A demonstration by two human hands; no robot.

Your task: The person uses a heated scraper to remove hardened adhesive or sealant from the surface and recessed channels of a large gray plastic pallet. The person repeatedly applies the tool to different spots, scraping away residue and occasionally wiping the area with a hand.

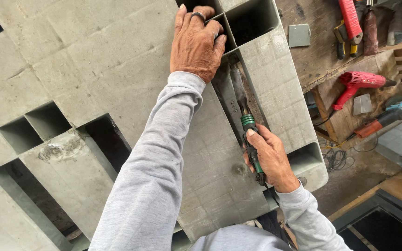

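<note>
A large grey plastic pallet point(94, 69) fills most of the view, with rectangular openings and ribs. My left hand point(195, 42), wearing a ring, grips a thin rib at the edge of an opening near the top. My right hand point(271, 158) is closed around the green and black handle of a chisel-like tool point(244, 111). Its dark blade lies in a long slot of the pallet and points toward my left hand.
A wooden workbench point(319, 51) stands at the upper right with a red power drill point(359, 83), an orange and blue power tool point(382, 118), red-handled tools point(352, 21) and a small grey square plate point(299, 35). Cables point(336, 158) lie on the floor below it.
</note>
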